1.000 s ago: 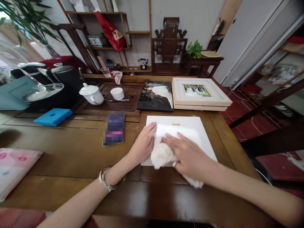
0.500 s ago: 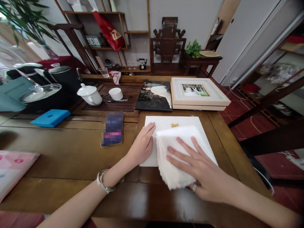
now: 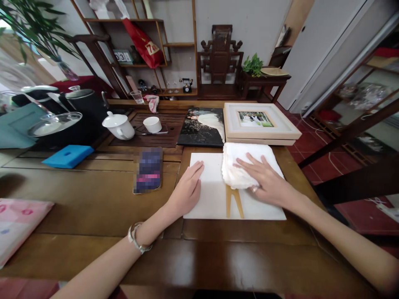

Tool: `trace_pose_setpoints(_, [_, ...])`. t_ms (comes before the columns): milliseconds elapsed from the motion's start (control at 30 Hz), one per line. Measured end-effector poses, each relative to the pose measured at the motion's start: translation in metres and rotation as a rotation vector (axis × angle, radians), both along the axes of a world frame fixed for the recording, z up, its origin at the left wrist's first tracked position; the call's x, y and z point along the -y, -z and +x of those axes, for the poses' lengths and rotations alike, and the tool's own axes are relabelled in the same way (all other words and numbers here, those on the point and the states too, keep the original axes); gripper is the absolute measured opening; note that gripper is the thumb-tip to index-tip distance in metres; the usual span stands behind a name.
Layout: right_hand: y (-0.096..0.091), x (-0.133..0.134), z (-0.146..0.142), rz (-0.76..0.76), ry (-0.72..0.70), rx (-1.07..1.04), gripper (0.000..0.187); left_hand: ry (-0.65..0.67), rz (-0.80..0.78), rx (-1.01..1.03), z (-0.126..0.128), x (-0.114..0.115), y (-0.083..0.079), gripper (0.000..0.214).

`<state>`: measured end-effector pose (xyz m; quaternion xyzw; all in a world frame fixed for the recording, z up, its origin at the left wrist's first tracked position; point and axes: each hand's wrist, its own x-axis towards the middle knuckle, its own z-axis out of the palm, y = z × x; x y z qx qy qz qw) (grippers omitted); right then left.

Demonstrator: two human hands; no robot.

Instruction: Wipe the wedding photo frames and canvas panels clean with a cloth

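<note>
A white rectangular board [image 3: 208, 199] lies flat on the wooden table. A gold-coloured forked piece [image 3: 234, 204] shows on it, its upper part covered by a folded white cloth [image 3: 241, 168]. My left hand [image 3: 187, 189] rests on the board's left edge, fingers stretched out flat and holding nothing. Spread over the cloth, my right hand [image 3: 266, 178] presses it against the upper right of the board. The right thumb, with a ring, is partly hidden by the cloth's lower edge.
Beyond the board lie a dark photo panel [image 3: 202, 126] and a pale wooden picture frame [image 3: 262, 135]. A phone [image 3: 148, 170] and a blue block [image 3: 67, 156] are to the left. Farther back stand a white lidded cup [image 3: 118, 125], a small white cup [image 3: 152, 124] and a kettle [image 3: 84, 106].
My right hand has slid the white cloth away from me and rightward, from the near edge to the far side, uncovering the lower part of the gold piece. My left hand stayed put.
</note>
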<state>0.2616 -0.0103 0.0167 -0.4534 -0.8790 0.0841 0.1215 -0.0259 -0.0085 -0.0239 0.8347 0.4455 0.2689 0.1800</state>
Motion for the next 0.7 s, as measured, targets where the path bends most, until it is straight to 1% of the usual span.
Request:
trace_pose_setpoints(167, [-0.016, 0.087, -0.014, -0.060, -0.057, 0.086, 0.089, 0.000, -0.012, 0.002, 0.000, 0.000, 0.000, 0.048])
trace_pose_setpoints(233, [-0.022, 0.109, -0.017, -0.089, -0.071, 0.098, 0.092, 0.000, -0.017, 0.003, 0.000, 0.000, 0.001, 0.048])
trace_pose_setpoints(267, [-0.025, 0.114, -0.017, -0.106, -0.075, 0.100, 0.092, -0.001, -0.018, 0.004, 0.000, 0.000, 0.000, 0.048])
trace_pose_setpoints(300, [-0.026, 0.113, -0.017, -0.125, -0.077, 0.100, 0.091, -0.002, -0.019, 0.006, 0.000, 0.000, 0.000, 0.048])
trace_pose_setpoints(367, [-0.024, 0.097, -0.014, -0.148, -0.067, 0.093, 0.089, -0.007, -0.019, 0.006, 0.000, 0.000, 0.000, 0.048])
trace_pose_setpoints(433, [-0.018, 0.069, -0.011, -0.140, -0.035, 0.071, 0.085, -0.009, -0.018, 0.002, 0.000, 0.000, -0.001, 0.048])
trace_pose_setpoints(533, [-0.008, 0.020, -0.004, -0.081, 0.041, 0.025, 0.076, -0.001, -0.011, 0.004, 0.000, 0.000, -0.001, 0.048])
trace_pose_setpoints(600, [-0.003, -0.004, 0.001, -0.049, 0.106, 0.002, 0.072, 0.003, -0.005, 0.006, 0.000, 0.000, -0.001, 0.047])
trace_pose_setpoints(667, [-0.002, -0.013, 0.007, -0.034, 0.165, -0.007, 0.070, 0.004, 0.000, 0.007, 0.000, 0.000, -0.001, 0.047])
trace_pose_setpoints(700, [-0.002, -0.009, 0.009, -0.031, 0.185, -0.002, 0.069, 0.005, 0.002, 0.008, 0.000, 0.000, -0.001, 0.047])
